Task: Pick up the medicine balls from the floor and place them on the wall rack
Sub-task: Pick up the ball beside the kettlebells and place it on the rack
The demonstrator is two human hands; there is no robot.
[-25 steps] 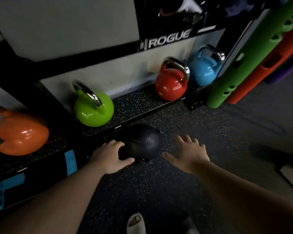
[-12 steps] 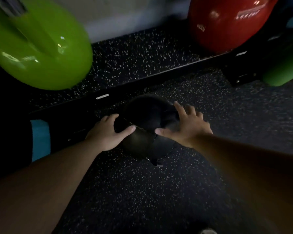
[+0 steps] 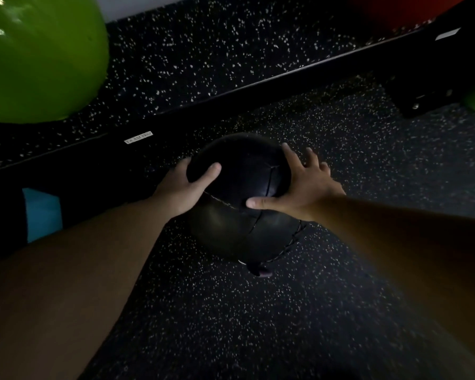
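A black leather medicine ball (image 3: 242, 215) with stitched seams lies on the dark speckled rubber floor (image 3: 231, 325), just in front of a black base rail. My left hand (image 3: 185, 186) presses against its left side, thumb on top. My right hand (image 3: 299, 187) grips its upper right side, fingers spread and thumb across the top. Both hands clasp the ball between them. The wall rack is out of view.
A black base rail (image 3: 258, 91) runs diagonally behind the ball. On the strip behind it sit a green kettlebell (image 3: 39, 58) at the upper left and a red kettlebell (image 3: 395, 9) at the top right. A blue patch (image 3: 41, 212) shows at the left.
The camera has dropped much closer to the floor. My right hand came from open air onto the ball, and both hands now clasp it more firmly.
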